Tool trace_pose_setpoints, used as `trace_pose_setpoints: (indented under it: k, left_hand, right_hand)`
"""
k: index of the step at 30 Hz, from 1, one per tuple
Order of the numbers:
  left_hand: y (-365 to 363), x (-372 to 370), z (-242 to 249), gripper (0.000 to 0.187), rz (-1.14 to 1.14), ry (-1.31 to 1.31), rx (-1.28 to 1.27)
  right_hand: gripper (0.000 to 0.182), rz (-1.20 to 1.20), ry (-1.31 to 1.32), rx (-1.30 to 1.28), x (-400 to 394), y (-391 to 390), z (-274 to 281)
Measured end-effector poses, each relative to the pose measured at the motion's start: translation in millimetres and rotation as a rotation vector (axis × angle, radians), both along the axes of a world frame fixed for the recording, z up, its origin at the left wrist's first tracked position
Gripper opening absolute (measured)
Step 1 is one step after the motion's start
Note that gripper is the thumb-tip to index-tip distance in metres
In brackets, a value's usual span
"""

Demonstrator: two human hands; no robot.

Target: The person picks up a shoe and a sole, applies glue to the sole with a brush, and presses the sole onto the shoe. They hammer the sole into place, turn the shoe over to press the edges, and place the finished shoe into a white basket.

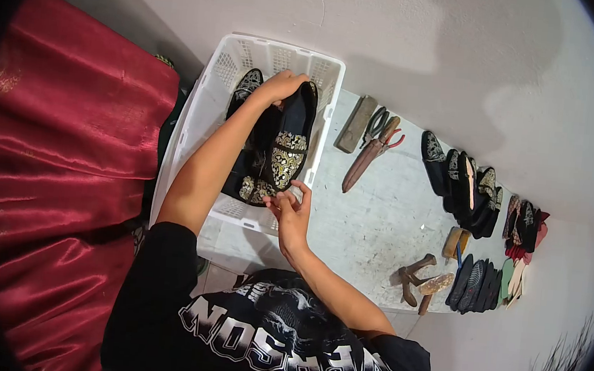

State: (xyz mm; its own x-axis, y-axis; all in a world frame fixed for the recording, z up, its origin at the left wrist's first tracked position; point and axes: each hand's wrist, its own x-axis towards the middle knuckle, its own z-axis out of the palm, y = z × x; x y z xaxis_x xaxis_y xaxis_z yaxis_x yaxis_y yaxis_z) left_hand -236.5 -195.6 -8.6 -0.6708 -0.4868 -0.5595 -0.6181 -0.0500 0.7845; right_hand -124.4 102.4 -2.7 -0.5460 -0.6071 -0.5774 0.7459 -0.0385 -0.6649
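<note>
A black loafer (289, 158) with a gold-and-silver patterned toe is over the white plastic basket (338, 83). My left hand (282, 87) grips this loafer by its heel end. At the toe tip, my right hand (290, 217) has bent fingers held apart; whether they touch the toe is hard to tell. Under and beside the held loafer lie more black patterned shoes in the basket, such as a silver-patterned shoe (248, 84) and a gold-patterned one (251, 190). They are partly hidden by my left forearm.
On the pale worktable (364, 223) lie a whetstone-like block (356, 123), pincers (391, 143), a metal shoe last stand (412, 277), a hammer (435, 286) and a brush (456, 243). A row of shoes (459, 185) stands along the wall. Red satin cloth (69, 130) hangs at left.
</note>
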Motion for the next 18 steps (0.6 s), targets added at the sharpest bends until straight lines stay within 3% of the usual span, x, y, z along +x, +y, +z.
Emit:
trace_pose_setpoints:
  k: [2,5,6,10,16,18]
  left_hand:
    - [-13.3,-16.3,-13.7,0.057,0.014,-0.02,-0.048]
    - [-26.9,-38.7,-44.0,0.067,0.057,0.006,-0.117]
    - [-31.0,-45.3,-56.4,0.07,0.062,0.0,-0.157]
    - [-41.8,-59.4,-100.3,0.075,0.037,-0.044,-0.293]
    - [-18.1,-48.5,-73.7,0.073,0.007,-0.12,-0.486]
    - [-12.0,-46.2,-87.9,0.072,0.009,-0.104,-0.545]
  right_hand:
    - [0.06,-0.046,-0.04,-0.05,-3.9,-18.6,0.7]
    - [0.068,-0.089,-0.009,-0.022,-11.4,-40.0,0.8]
    - [0.078,-0.07,0.004,-0.011,-15.2,-45.4,-5.6]
    - [0.087,-0.057,-0.038,0.031,-24.9,-58.3,-12.7]
    - [0.094,-0.034,-0.111,0.088,-27.0,-59.9,-33.2]
    - [0.095,-0.023,-0.119,0.069,-25.7,-58.6,-38.4]
